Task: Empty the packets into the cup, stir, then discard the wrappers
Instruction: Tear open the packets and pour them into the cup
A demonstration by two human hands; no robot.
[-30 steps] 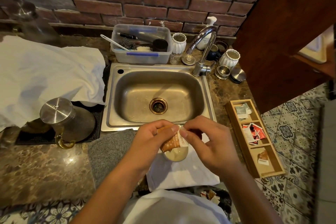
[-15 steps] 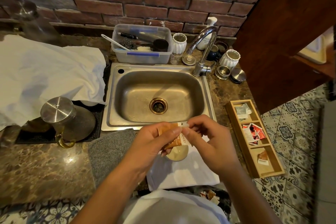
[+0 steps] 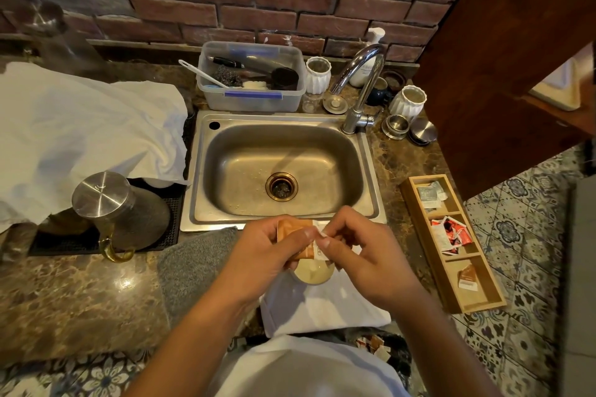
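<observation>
You hold the packet [image 3: 298, 240] right above the cup [image 3: 312, 272], so whatever spills should fall in. Your left hand [image 3: 267, 250] pinches its orange body; your right hand [image 3: 361, 251] pinches the white torn edge, likely pulling it open. The cup stands on a white cloth [image 3: 325, 309] just before the sink [image 3: 371, 171]. More packets wait in the tray [image 3: 480, 301] on your right.
</observation>
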